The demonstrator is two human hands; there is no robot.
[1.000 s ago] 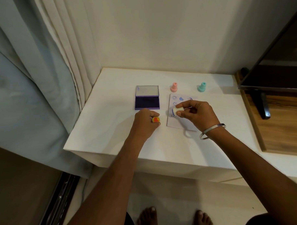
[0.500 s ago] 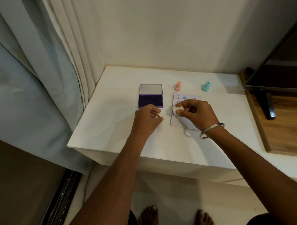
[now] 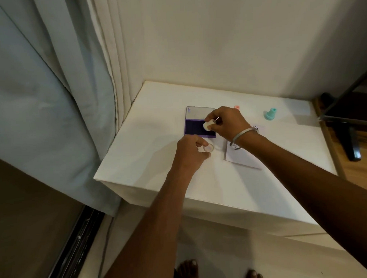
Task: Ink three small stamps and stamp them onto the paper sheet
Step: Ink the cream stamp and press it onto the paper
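Evidently the right hand (image 3: pixel 227 122) pinches a small white stamp (image 3: pixel 207 125) tilted over the dark ink pad (image 3: pixel 194 129), ready for inking; the left hand (image 3: pixel 191 152) pinches what looks like its clear cap (image 3: pixel 209 148) at the tabletop (image 3: pixel 158 152), out of the way, with the paper sheet (image 3: pixel 241 159) near for stamping

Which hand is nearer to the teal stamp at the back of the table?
The right hand. It is over the ink pad, left of the teal stamp. The left hand is farther, nearer the table's front edge, holding a small round cap.
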